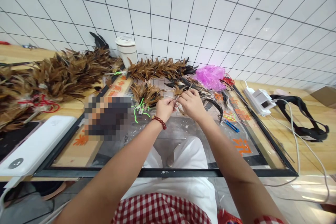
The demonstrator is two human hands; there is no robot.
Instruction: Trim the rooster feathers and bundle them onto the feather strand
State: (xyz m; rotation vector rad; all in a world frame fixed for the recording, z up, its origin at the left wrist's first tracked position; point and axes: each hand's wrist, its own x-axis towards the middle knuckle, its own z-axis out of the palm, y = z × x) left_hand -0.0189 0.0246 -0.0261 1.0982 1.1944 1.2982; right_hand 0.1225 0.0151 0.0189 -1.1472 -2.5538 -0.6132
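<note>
My left hand (pixel 165 109), with a red bead bracelet at its wrist, is closed in a pinch. Its fingertips meet those of my right hand (pixel 193 105), which is also closed. Between them is a small tan feather (pixel 180 109), mostly covered by the fingers. Just left of the hands lies a brown feather bunch (pixel 147 94), bound with bright green string (pixel 141 106). Loose dark and brown feathers (pixel 207 92) are spread behind and right of my right hand. A long brown feather duster (pixel 157 69) lies farther back.
A black-framed glass panel (pixel 181 172) lies under the work. Larger feather bundles (pixel 70 73) are at left, near a white power bank (pixel 39 143). A white cup (pixel 127 49), pink plastic bag (pixel 210 77), blue cutter (pixel 231 126), charger (pixel 259 100) and black strap (pixel 301 122) surround it.
</note>
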